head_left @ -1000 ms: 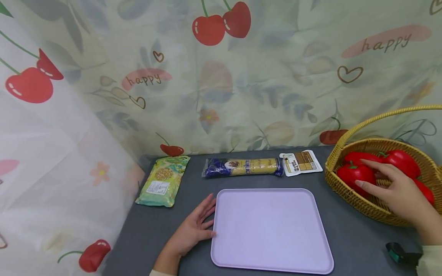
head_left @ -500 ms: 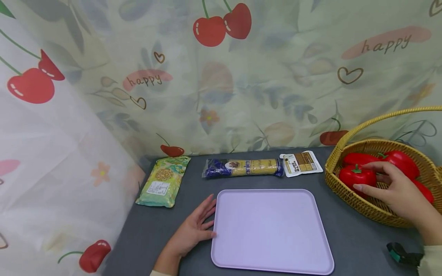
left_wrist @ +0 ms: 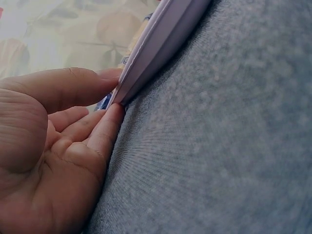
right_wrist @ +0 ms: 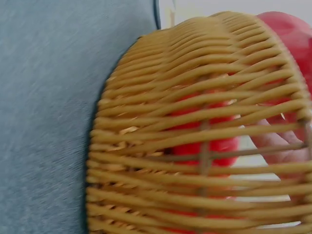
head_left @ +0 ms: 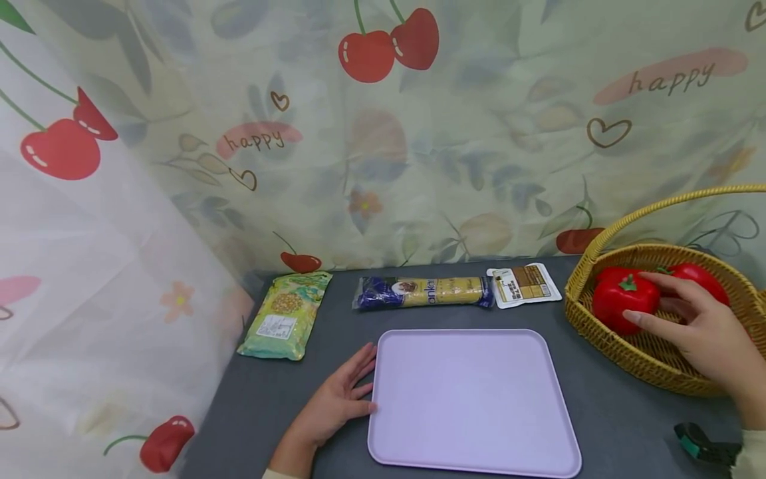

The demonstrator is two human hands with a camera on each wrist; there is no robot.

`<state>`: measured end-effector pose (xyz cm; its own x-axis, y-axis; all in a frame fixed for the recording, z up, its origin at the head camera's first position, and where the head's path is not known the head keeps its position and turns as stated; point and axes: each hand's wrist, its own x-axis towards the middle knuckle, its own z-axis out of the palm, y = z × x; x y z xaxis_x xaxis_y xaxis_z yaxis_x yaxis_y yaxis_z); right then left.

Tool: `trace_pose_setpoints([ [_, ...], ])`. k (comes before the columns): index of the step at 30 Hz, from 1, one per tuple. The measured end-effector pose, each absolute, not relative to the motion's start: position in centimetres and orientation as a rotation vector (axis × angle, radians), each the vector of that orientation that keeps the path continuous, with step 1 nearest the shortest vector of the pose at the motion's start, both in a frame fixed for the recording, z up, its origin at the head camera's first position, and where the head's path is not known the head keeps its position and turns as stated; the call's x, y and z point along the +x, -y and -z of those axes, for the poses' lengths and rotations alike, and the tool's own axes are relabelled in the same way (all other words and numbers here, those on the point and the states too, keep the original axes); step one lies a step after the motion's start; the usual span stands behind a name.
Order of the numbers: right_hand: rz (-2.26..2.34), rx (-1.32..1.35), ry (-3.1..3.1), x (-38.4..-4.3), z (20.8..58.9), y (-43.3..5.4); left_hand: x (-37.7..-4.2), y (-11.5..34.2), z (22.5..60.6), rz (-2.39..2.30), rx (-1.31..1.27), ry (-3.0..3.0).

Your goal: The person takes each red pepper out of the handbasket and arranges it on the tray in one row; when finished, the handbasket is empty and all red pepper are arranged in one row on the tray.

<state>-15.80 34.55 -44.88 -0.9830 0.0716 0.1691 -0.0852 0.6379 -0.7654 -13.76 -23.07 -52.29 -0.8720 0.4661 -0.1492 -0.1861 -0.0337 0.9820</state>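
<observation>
The right hand (head_left: pixel 706 326) pinches a red pepper (head_left: pixel 624 305) inside a wicker basket (head_left: pixel 628 356), where its glossy skin could make it slip, while the left hand (head_left: pixel 335 404), fingers extended, touches a lilac tray (head_left: pixel 473 399).

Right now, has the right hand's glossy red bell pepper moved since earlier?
Yes: in the head view, the pepper shifted up, slightly rightward, against the yellow wicker basket.

Grey tabletop (head_left: pixel 622 426), lilac tray (head_left: pixel 473 399), wicker basket (head_left: pixel 627 356), packets (head_left: pixel 425 293)
</observation>
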Motion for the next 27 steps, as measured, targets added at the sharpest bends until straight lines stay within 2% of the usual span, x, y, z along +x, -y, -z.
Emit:
trace_pose_setpoints([
  [15,-1.391,0.269,2.583,-14.5,41.9,-29.8,-13.7,23.0,52.2,-1.955,0.285,-1.802],
  [22,-1.513,0.575,2.515,-15.0,42.9,-25.4,-13.7,23.0,52.2,-1.954,0.279,-1.808],
  [27,-1.587,0.679,2.548,-15.3,44.0,-22.1,-13.7,23.0,52.2,-1.964,0.272,-1.795],
])
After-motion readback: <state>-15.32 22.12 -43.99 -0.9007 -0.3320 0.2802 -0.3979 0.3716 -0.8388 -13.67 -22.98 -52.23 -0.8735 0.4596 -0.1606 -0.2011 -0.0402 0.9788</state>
